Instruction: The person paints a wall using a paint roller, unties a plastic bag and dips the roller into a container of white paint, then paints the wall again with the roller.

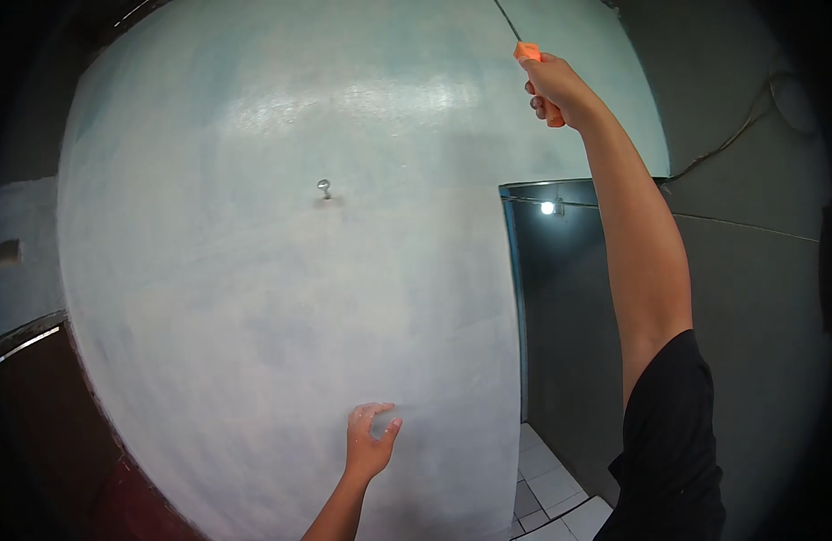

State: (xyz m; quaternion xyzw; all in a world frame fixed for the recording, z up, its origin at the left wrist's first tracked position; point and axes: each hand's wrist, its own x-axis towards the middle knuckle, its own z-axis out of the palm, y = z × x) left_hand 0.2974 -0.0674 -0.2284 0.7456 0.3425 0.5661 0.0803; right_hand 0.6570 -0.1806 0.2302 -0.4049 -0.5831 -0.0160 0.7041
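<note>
1. Wearing a black sleeve point(673, 433) at the right side of the view, with the bare right arm point(637, 225) going up from it.
2. Holding up the left hand point(369, 446) low down, near the middle, in front of the big wall. Bent fingers there, with the thumb spread apart from them and pale spots on the skin. Cannot tell if touching the wall or just beside it.
3. Reaching high with the right hand point(560, 88), well above the left hand and a bit to the right of it. Fingers closed tight around the handle of an orange-handled tool point(528, 51).
4. Found in that right hand, near the top of the view: the tool, tilted, with a thin dark rod point(508, 20) pointing up and left. Cut off by the top edge, so cannot tell where the tip is.
5. Behind both hands, a big pale blue and white wall point(253, 316), shiny near the top.
6. Sticking out of that wall, left of the tool and above the left hand, a small shiny metal piece point(324, 187) with a round end.
7. To the right, past the wall's edge, a dark doorway point(565, 298) with white floor tiles point(547, 482) at the bottom.
8. Shining inside the doorway, near its top, a bright bulb point(547, 208).
</note>
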